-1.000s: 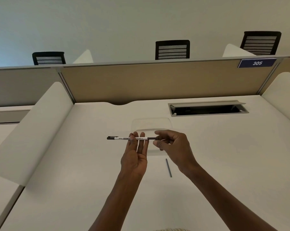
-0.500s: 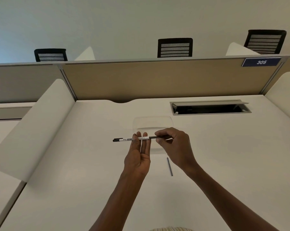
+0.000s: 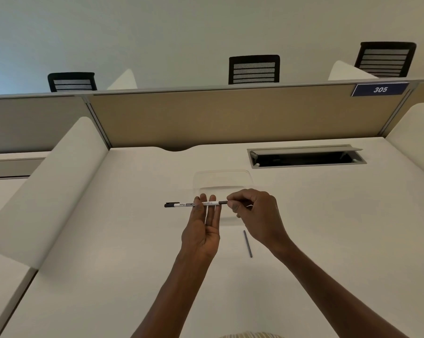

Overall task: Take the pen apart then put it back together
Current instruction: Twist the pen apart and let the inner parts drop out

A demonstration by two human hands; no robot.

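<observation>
pen [image 3: 185, 204] is held level above the white desk [image 3: 108, 276], black cap pointing to your left. your left hand [image 3: 201, 230] is upright beneath it, fingers nearly straight, the white barrel pinched near their tips. your right hand [image 3: 254, 215] pinches the dark end that sticks out of the barrel's right side. a thin grey rod [image 3: 247, 243] lies on the desk just below your right hand, apart from both hands. a clear tray [image 3: 221, 178] sits on the desk beyond the hands.
</observation>
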